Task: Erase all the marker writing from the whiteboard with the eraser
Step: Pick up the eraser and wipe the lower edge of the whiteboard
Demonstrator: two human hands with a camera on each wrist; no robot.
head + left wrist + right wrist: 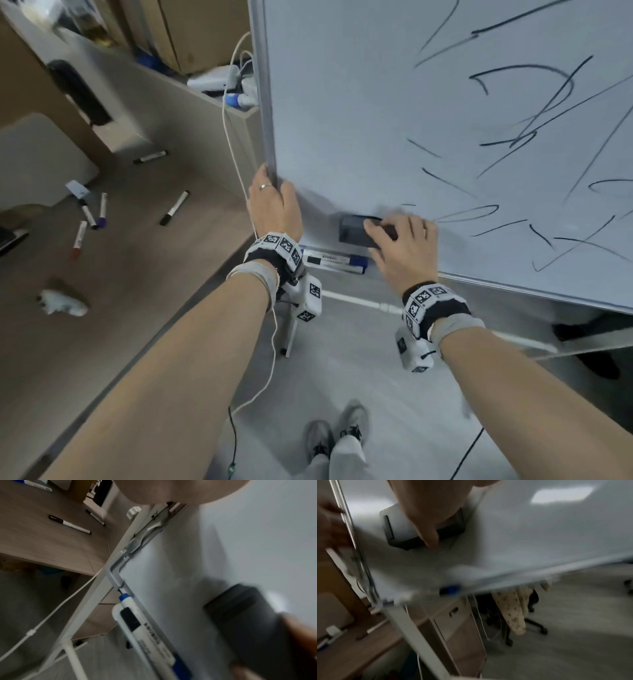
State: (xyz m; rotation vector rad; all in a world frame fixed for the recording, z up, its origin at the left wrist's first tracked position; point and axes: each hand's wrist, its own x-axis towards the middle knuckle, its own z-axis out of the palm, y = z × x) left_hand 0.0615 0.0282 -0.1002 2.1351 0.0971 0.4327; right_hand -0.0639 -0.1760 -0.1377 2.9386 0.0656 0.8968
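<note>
The whiteboard (359, 102) stands upright in front of me; black marker strokes (524, 137) cover its right half, and its left part is wiped. My right hand (400, 246) grips a dark grey eraser (354, 230) and presses it flat on the board near the lower left corner. The same eraser (399, 534) shows under the thumb in the right wrist view, and blurred (243, 622) in the left wrist view. My left hand (274, 202) grips the board's left frame edge (267, 120), thumb on the board face.
Two markers (334, 261) lie in the board's tray (123, 618). Several markers (174, 208) are scattered on the wooden desk (120, 274) at left. A white cable (229, 137) hangs beside the frame. The board's stand legs (291, 329) and my feet (337, 435) are below.
</note>
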